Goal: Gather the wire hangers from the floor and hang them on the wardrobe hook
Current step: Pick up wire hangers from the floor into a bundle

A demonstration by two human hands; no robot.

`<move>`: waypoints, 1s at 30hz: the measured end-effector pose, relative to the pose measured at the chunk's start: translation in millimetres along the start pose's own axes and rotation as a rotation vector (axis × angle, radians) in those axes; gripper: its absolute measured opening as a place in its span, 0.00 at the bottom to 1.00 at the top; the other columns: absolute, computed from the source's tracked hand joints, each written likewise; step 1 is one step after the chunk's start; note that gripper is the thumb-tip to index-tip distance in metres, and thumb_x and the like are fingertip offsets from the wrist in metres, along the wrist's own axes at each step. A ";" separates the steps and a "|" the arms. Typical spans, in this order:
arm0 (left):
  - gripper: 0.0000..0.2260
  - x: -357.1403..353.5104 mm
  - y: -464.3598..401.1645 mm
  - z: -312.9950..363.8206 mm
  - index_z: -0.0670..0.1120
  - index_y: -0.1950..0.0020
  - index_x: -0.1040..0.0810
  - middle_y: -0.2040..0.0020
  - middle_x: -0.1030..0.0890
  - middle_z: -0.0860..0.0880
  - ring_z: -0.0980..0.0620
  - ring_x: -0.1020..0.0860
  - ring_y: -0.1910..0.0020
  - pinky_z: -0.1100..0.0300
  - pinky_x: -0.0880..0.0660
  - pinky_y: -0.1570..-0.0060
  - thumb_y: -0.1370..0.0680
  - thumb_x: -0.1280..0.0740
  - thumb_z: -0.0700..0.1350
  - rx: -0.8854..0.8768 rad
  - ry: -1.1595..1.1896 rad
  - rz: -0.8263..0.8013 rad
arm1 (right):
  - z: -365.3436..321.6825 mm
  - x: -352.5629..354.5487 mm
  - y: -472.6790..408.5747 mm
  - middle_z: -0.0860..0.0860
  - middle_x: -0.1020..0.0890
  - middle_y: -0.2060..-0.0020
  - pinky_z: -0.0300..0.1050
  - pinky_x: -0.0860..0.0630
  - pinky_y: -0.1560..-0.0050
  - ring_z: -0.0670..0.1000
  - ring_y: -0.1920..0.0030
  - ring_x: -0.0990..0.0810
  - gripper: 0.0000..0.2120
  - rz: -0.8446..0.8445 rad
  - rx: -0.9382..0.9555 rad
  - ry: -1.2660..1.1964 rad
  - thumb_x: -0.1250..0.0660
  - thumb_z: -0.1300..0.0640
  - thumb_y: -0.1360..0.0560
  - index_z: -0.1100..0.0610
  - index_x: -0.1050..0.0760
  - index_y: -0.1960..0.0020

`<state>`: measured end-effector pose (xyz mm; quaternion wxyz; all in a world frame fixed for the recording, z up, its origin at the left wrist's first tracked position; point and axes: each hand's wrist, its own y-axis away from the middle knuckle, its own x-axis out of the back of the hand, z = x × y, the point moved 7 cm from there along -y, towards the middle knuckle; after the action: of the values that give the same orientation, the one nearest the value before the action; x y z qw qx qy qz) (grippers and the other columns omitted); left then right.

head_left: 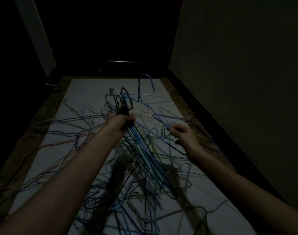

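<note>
Many thin wire hangers [87, 129] in blue, green, black and orange lie tangled over the pale floor [87, 92]. My left hand [123, 121] grips a bundle of several hangers [143, 153] by their necks, hooks pointing up and bodies hanging down toward me. My right hand [182, 134] pinches the wire of a purple-blue hanger [163, 117], lifted off the floor; its hook [147, 81] sticks up behind the bundle. The room is very dark and no wardrobe hook can be seen.
A dark wall with a black skirting board [204, 106] runs along the right. A dark door or cupboard front [121, 65] closes the far end. A brown strip [26, 141] borders the pale floor on the left.
</note>
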<state>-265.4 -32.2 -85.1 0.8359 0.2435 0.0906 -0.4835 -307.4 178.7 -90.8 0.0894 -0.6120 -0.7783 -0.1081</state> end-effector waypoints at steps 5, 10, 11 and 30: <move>0.19 6.7 -6.1 -6.1 0.38 0.34 0.30 0.56 0.23 0.44 0.50 0.23 0.58 0.59 0.24 0.58 0.23 0.43 0.26 -0.002 0.024 0.030 | 9.0 -20.8 5.9 0.47 0.25 0.60 0.39 0.29 0.59 0.46 0.58 0.26 0.04 -0.105 0.008 0.004 0.40 0.62 0.21 0.59 0.27 0.53; 0.19 11.4 -12.7 -8.4 0.38 0.35 0.31 0.52 0.23 0.41 0.46 0.22 0.55 0.57 0.23 0.56 0.24 0.40 0.26 -0.064 0.080 0.086 | 18.6 -33.8 6.5 0.54 0.25 0.58 0.38 0.29 0.59 0.49 0.59 0.27 0.05 -0.133 -0.001 0.054 0.41 0.63 0.21 0.59 0.27 0.52; 0.19 11.4 -12.6 -7.8 0.39 0.37 0.31 0.53 0.23 0.42 0.46 0.23 0.56 0.57 0.23 0.58 0.25 0.40 0.26 -0.084 0.092 0.094 | 21.3 -35.6 6.4 0.56 0.25 0.57 0.37 0.30 0.61 0.49 0.60 0.28 0.05 -0.140 -0.004 0.068 0.41 0.64 0.21 0.59 0.27 0.53; 0.17 15.6 -27.2 -35.4 0.39 0.36 0.27 0.49 0.21 0.42 0.49 0.22 0.55 0.62 0.24 0.62 0.24 0.35 0.31 -0.066 -0.087 0.121 | 89.7 -43.0 -20.4 0.50 0.20 0.56 0.36 0.23 0.59 0.48 0.55 0.22 0.04 -0.291 -0.132 0.128 0.34 0.63 0.24 0.57 0.22 0.51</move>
<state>-277.5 -37.9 -130.4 0.8741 0.2000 0.0553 -0.4391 -317.7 158.8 -189.8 0.0818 -0.4893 -0.8426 -0.2093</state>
